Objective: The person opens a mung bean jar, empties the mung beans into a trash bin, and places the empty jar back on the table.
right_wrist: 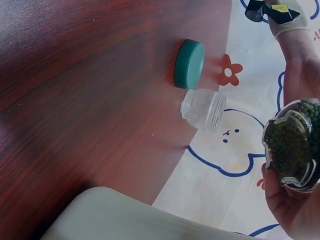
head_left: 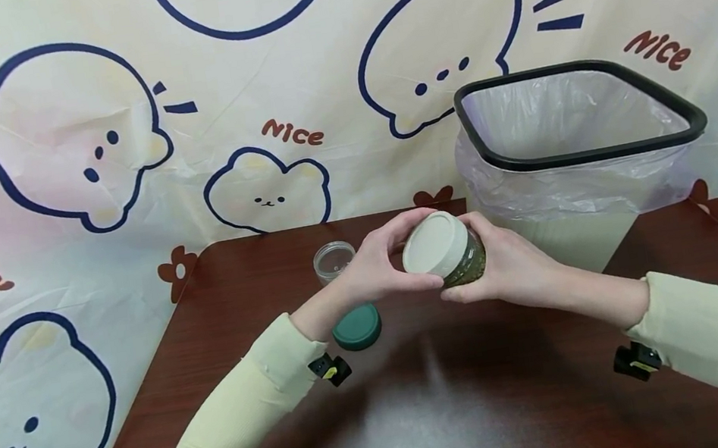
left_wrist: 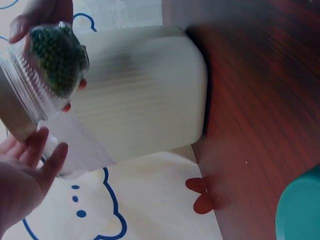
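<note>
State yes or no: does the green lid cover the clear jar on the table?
No, the green lid lies on the table beside the open clear jar.

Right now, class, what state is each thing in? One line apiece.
Held jar: tilted, green grains inside
White lid: on that jar; tightness unclear
Empty jar: upright, open
Green lid: off, flat on the table
Bin: open, lined with a bag
Left hand: gripping the white lid
Right hand: gripping the held jar

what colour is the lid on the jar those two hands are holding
The lid is off-white, showing best in the head view.
</note>
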The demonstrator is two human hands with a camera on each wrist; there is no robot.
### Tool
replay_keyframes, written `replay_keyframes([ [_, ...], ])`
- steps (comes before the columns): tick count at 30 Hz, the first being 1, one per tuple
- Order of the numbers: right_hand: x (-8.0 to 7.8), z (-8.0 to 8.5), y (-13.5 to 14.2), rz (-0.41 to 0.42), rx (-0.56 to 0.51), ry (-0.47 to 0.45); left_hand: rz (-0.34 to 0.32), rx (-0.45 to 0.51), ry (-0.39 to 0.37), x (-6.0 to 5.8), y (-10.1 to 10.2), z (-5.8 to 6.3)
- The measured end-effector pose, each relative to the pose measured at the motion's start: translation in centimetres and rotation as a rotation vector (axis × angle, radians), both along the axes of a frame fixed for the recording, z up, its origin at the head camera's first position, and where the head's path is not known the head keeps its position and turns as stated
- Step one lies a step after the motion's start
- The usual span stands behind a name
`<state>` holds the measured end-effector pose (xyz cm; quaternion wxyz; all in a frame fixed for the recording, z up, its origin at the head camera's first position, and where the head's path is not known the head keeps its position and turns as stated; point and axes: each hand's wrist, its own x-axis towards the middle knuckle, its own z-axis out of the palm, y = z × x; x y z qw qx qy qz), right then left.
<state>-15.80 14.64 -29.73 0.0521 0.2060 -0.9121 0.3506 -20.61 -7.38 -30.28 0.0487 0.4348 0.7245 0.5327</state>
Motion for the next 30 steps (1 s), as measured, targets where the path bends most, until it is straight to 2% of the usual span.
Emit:
replay_keyframes([
  [9,0.0,-0.1,-0.1,-0.009,-0.018,-0.007,0.177,-0.069,0.069,1.3,0.4,0.3],
  [20,-0.1,-0.3,-0.2,-0.026,-0.037,-0.022,0.370,-0.126,0.083,2.1,1.0,0.8],
  [25,-0.1,-0.4,0.0,-0.022,-0.039,-0.025,0.398,-0.066,0.043,1.8,0.4,1.3],
  [30,0.0,-0.4,0.2,-0.035,-0.046,-0.028,0.427,0.019,-0.006,0.8,-0.6,1.9],
])
